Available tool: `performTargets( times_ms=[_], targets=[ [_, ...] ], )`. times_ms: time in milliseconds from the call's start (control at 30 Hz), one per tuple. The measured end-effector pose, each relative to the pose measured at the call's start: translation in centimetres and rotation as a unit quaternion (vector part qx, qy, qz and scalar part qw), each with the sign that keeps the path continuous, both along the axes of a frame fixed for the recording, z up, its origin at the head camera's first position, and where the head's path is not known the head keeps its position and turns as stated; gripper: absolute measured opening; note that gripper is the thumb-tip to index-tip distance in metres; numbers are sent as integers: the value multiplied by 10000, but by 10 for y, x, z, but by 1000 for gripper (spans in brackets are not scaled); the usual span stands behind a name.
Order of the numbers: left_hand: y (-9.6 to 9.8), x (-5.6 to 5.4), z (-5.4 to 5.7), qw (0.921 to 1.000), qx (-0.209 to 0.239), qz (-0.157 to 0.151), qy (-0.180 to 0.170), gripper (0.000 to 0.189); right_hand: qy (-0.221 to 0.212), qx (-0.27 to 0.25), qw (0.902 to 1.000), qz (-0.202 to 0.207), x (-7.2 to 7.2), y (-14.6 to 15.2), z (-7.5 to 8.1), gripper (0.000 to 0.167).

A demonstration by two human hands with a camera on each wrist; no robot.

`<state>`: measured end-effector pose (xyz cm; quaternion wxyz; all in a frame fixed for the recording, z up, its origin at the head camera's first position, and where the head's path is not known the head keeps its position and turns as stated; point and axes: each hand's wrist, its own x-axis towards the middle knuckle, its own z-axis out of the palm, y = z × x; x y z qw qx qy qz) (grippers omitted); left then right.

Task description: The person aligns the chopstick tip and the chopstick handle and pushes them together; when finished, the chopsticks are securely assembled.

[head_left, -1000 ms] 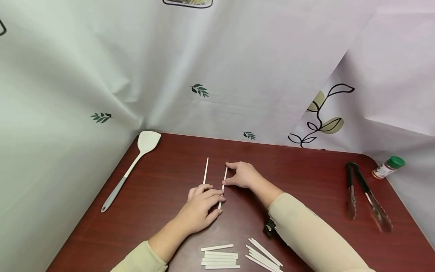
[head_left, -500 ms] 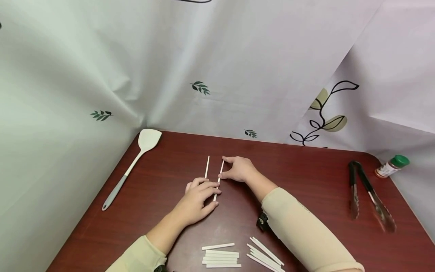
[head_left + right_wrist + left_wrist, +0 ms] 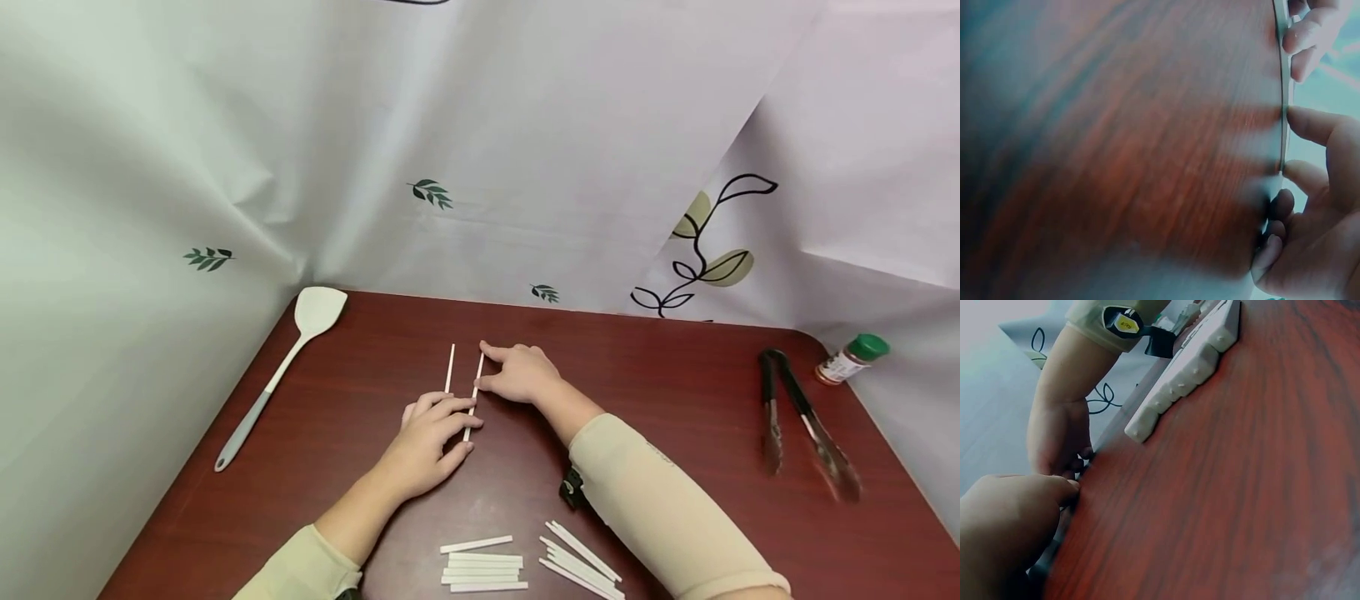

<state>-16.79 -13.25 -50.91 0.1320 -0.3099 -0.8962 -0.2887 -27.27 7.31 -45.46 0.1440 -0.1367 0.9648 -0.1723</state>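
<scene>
Two thin white stick lines run nearly parallel away from me in the head view. My left hand (image 3: 431,437) lies over the near part of the left stick (image 3: 450,367), hiding it, and its fingertips reach across to the right stick line (image 3: 476,396). My right hand (image 3: 525,373) touches that line from the right, index fingertip at its far end and thumb lower down. In the right wrist view, the right hand's index and thumb tips press the edge of the white stick (image 3: 1284,81), its other fingers curled. Whether the line is one stick or two end to end I cannot tell.
Several white sticks (image 3: 483,562) lie in a row near the front, beside a looser slanted bunch (image 3: 577,562). A white spatula (image 3: 318,310) with a grey handle lies left. Metal tongs (image 3: 806,417) and a green-capped spice jar (image 3: 853,358) are right. Patterned sheeting (image 3: 480,250) borders the table.
Both hands have shifted the right stick line leftward, narrowing the gap to the left stick. The view has tilted slightly; the other sticks, spatula and tongs stay in place.
</scene>
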Motion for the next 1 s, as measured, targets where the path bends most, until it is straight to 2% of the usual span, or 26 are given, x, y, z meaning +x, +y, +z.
performTargets(
  times_ms=[267,400,533,600,667,733,767,800,833,867,967,1000],
  targets=[
    [1,-1,-2,9999,112,15,-129,28,-27,270,9994,227,0,2,2,72],
    [0,0,0,9997,217,-29,-71,29,-34,94,9995,293,-1,5,1,78],
    [-1,2,0,9992,387,-78,-48,38,79,-769,9953,579,-7,21,-7,89],
    [-2,2,0,9989,460,-98,23,43,34,-1447,9863,788,-7,32,-9,91],
    [-3,2,0,9978,628,-164,130,45,-87,-2234,9700,960,-7,44,-14,84],
    [-3,2,-1,9950,914,-330,245,45,-228,-3107,9448,1016,-4,57,-19,72],
    [-3,2,-1,9927,1082,-445,294,46,-346,-3609,9270,957,-1,64,-22,64],
    [-2,2,0,9898,1258,-582,342,46,-449,-4139,9050,870,2,72,-25,57],
    [-1,2,0,9862,1430,-731,390,45,-569,-4709,8769,776,5,80,-29,51],
    [0,3,0,9828,1577,-870,418,45,-710,-5265,8444,693,8,89,-32,46],
    [4,4,2,9740,1883,-1118,587,44,-1153,-6612,7383,660,19,114,-41,38],
    [5,5,3,9719,1952,-1143,647,44,-1304,-6903,7078,745,24,121,-43,37]
  ],
)
